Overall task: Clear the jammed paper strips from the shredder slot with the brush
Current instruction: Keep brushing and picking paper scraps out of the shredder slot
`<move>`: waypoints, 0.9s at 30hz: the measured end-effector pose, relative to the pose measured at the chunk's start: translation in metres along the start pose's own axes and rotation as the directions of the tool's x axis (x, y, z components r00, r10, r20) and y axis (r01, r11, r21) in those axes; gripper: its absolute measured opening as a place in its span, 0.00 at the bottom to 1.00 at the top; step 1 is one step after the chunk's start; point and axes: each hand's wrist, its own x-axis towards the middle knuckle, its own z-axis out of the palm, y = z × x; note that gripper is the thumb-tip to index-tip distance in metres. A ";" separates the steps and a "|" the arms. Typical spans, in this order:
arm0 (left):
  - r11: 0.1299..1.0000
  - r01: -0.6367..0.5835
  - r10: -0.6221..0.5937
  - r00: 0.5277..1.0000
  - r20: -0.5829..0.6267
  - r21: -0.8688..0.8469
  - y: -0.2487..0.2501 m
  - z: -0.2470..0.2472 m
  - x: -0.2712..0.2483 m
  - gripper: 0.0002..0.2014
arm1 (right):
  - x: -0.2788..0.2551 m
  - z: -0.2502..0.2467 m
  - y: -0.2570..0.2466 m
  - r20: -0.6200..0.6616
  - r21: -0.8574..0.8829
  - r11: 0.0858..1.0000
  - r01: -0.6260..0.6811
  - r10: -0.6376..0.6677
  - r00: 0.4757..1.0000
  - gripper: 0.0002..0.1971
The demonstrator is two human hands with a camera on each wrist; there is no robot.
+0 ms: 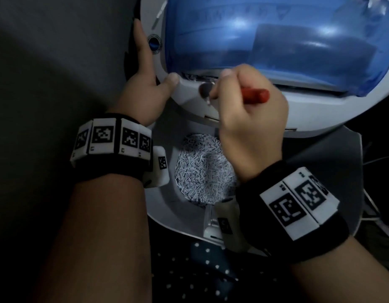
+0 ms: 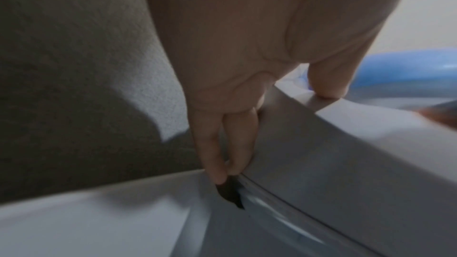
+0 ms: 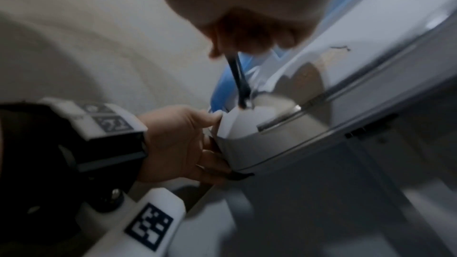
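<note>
Right hand grips the red-handled brush, bristles at the slot near the shredder head's front-left corner. Left hand braces that corner, fingers straight, thumb on top. Strips seemingly remain jammed; 1 pile of shreds in the bin below. Clearing underway.
</note>
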 end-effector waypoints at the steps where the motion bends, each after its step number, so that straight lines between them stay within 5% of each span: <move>1: 1.000 0.006 -0.006 1.000 0.001 0.005 0.000 -0.001 0.001 0.42 | 0.001 -0.002 -0.003 -0.020 0.049 0.999 0.022 -0.021 1.000 0.18; 6: 1.000 0.013 -0.013 1.000 -0.010 0.006 -0.003 -0.001 0.002 0.47 | -0.004 0.006 -0.004 0.211 0.109 0.994 -0.001 -0.022 0.977 0.09; 10: 1.000 0.000 0.000 1.000 -0.017 0.031 -0.001 -0.001 0.002 0.43 | -0.003 0.003 0.001 0.079 -0.005 0.998 -0.056 0.056 0.995 0.13; 13: 1.000 0.013 -0.013 1.000 -0.008 0.026 0.000 -0.001 0.001 0.42 | 0.002 -0.001 -0.004 -0.011 0.092 0.994 -0.061 0.063 0.998 0.12; 17: 1.000 0.009 -0.009 1.000 -0.007 0.002 0.000 -0.002 0.001 0.43 | -0.002 0.009 -0.004 0.176 0.172 0.965 -0.197 0.167 0.970 0.09; 22: 1.000 0.023 -0.023 1.000 -0.006 0.016 0.000 -0.002 0.002 0.43 | 0.001 0.007 0.009 0.002 0.152 0.948 -0.279 0.282 0.959 0.09; 27: 0.999 0.002 -0.002 1.000 -0.008 0.032 0.000 -0.002 0.001 0.43 | -0.005 0.009 -0.005 0.168 0.229 0.956 -0.186 0.149 0.974 0.09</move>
